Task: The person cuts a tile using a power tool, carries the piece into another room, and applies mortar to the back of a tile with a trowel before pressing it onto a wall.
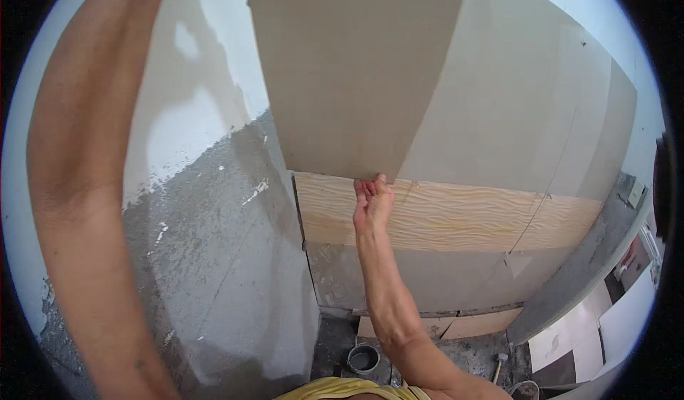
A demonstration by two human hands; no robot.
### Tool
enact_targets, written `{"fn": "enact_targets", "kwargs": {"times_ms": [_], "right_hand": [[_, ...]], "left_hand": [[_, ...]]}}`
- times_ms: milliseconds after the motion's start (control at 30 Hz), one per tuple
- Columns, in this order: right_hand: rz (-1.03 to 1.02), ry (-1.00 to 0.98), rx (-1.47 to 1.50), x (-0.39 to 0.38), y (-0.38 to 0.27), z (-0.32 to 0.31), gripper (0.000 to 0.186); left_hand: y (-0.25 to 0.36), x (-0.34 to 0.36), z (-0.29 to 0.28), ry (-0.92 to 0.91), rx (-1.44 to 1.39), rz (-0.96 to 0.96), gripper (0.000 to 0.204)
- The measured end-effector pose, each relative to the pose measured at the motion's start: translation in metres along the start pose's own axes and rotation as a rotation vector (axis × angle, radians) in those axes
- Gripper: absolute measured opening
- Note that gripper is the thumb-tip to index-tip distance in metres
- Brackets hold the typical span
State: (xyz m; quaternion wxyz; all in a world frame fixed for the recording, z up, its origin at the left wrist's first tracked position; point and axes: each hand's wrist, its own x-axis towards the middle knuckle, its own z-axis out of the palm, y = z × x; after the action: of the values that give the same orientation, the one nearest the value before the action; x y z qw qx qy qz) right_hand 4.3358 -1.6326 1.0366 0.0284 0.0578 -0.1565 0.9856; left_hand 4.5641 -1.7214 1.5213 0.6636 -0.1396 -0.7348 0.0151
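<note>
My right hand (374, 200) is raised in front of me, palm up, with its fingers curled at the lower edge of a large beige wall tile (349, 72). The fingertips meet the seam between that tile and a cream tile band with a wavy relief (470, 218). Whether a small piece is pinched in them cannot be made out. On the left my left arm (85, 186) reaches up past the top of the picture, so its hand is out of view. A second large tile (527, 94) adjoins on the right, and plain grey tiles (427, 279) run below the band.
To the left stands a bare cement wall (228, 257) with white patches above. A bucket of grey mix (363, 359) sits on the floor below. A mallet (501, 364) and another bucket (525, 391) are at the lower right, near pale tiles or boards (570, 336).
</note>
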Motion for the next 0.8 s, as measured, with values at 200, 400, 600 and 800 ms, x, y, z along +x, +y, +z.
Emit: {"fn": "enact_targets", "kwargs": {"times_ms": [200,400,600,800], "right_hand": [[-0.111,0.041,-0.084,-0.020,-0.074,-0.016,0.022],[-0.679,-0.006,-0.185,0.009,-0.285,-0.040,0.025],[-1.201,-0.068,-0.520,-0.015,-0.528,0.029,0.033],[-1.620,-0.235,-1.039,-0.058,-0.627,0.198,0.067]], "left_hand": [[0.028,0.004,0.002,0.006,-0.094,-0.041,0.060],[0.053,-0.049,-0.005,0.038,-0.163,-0.094,0.059],[0.063,-0.147,0.079,0.213,-0.607,-0.544,0.067],[0.133,-0.266,0.174,0.552,-1.007,-1.018,0.056]]}}
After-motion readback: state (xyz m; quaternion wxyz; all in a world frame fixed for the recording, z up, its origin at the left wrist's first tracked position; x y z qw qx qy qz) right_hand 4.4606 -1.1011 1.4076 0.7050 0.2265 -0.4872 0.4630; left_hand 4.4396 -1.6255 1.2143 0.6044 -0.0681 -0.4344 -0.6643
